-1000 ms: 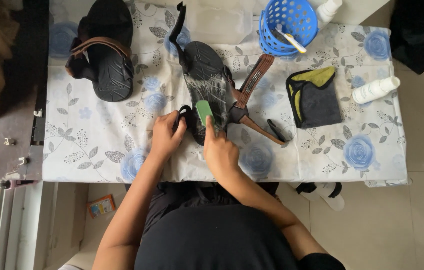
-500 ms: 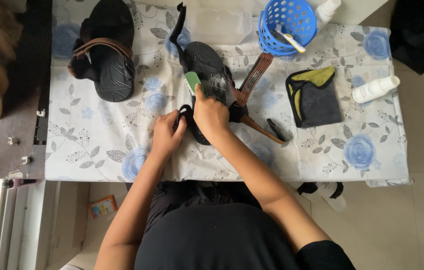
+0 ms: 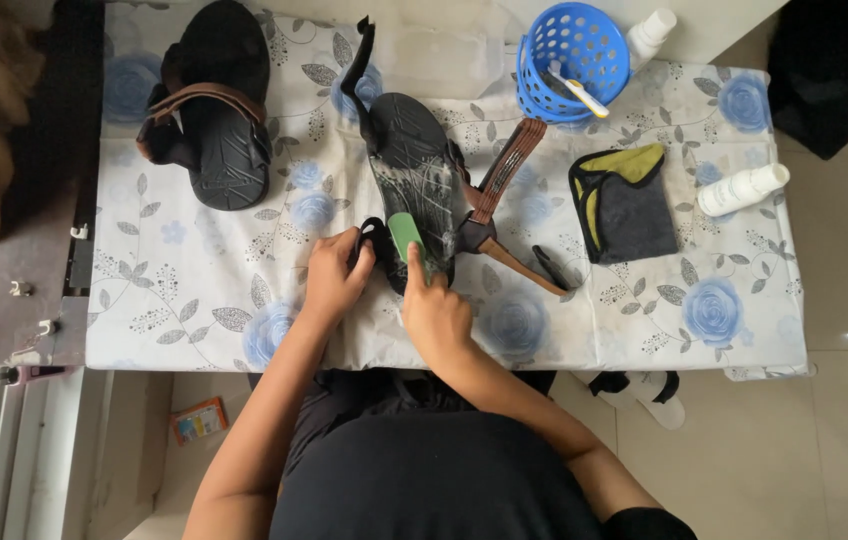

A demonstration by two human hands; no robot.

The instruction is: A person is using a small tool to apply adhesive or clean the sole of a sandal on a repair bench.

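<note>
A black sandal (image 3: pixel 414 165) with brown straps lies sole-up in the middle of the table, its sole streaked with white foam. My left hand (image 3: pixel 336 275) grips the sandal's near end by a black strap. My right hand (image 3: pixel 434 310) holds a green brush (image 3: pixel 407 238) pressed on the near part of the sole. A second matching sandal (image 3: pixel 214 110) rests at the far left of the table.
The table wears a white cloth with blue flowers (image 3: pixel 704 300). A blue basket (image 3: pixel 569 50) with a small brush stands at the back, two white bottles (image 3: pixel 742 188) lie at the right, and a grey and yellow cloth (image 3: pixel 624 205) lies between. A dark shelf (image 3: pixel 44 200) borders the left.
My right hand drew the green brush back down the sole toward me after pushing it up toward the middle. The left hand stayed on the strap.
</note>
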